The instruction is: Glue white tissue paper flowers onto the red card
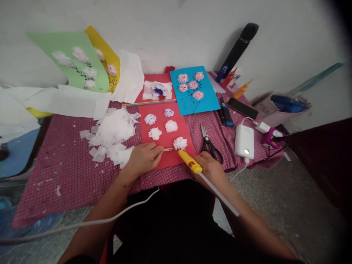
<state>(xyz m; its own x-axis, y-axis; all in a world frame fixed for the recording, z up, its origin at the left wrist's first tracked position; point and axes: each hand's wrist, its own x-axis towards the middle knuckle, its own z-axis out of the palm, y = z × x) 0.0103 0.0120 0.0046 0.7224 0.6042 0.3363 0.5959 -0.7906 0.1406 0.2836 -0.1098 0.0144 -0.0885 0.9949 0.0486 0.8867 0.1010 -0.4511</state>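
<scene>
My right hand is wrapped round a yellow glue gun with a white glue stick trailing back from it; its nozzle points at a white tissue flower on a red card. My left hand rests on the card's near left edge and pinches a small wooden stick that reaches towards the same flower. Several more tissue flowers lie farther up the red card.
Black scissors lie right of the red card, then a white power bank. A blue card with flowers lies behind. A pile of tissue scraps sits to the left. Green and yellow cards lean on the wall.
</scene>
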